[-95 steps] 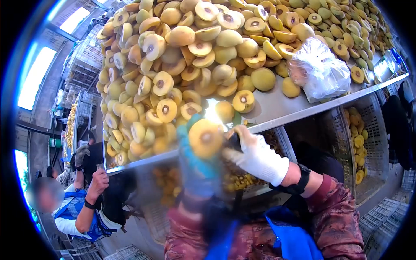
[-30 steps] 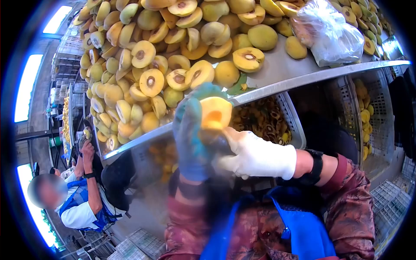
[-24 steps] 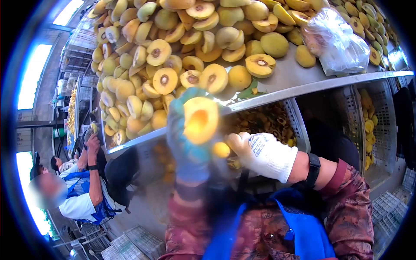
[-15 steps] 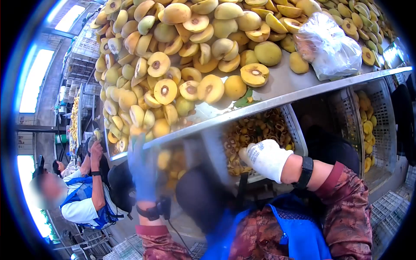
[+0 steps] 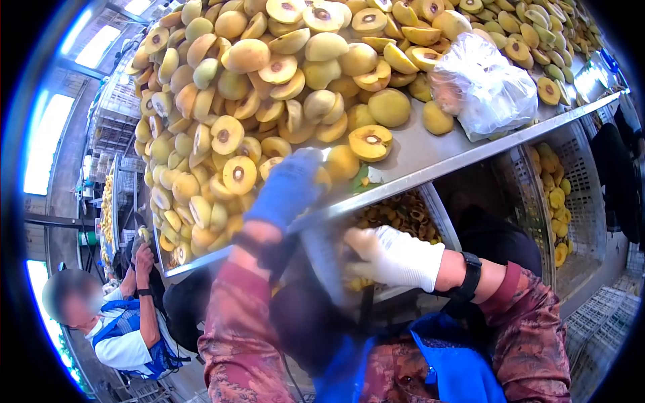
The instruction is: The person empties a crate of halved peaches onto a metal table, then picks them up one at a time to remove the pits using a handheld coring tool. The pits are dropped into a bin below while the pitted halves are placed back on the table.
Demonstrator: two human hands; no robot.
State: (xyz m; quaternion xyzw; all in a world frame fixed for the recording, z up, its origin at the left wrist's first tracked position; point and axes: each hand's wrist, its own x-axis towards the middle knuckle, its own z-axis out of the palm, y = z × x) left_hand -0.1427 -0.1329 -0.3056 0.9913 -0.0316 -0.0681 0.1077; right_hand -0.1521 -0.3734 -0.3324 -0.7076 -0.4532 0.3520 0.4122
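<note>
My left hand (image 5: 287, 188), in a blue glove, reaches over the metal table's edge onto a heap of halved yellow peaches (image 5: 240, 174). Its fingertips are blurred among the fruit, right beside a peach half (image 5: 341, 163). My right hand (image 5: 396, 256), in a white knitted glove, is closed in front of my body, below the table edge. Its fingers are curled and smeared by motion; I cannot tell what is in them. Under it stands a crate (image 5: 440, 215) with brown-yellow pits and scraps (image 5: 403, 213).
A white plastic bag (image 5: 487, 87) lies on the metal tabletop (image 5: 420, 151). Crates of yellow peach pieces (image 5: 551, 201) stand below the table at right. At left a seated co-worker (image 5: 127, 329) in a blue vest holds a small fruit piece. Stacked crates (image 5: 601, 342) stand at lower right.
My left hand has moved up and right, from below the table edge onto the peach heap. My right hand has shifted slightly left and down in view, still closed.
</note>
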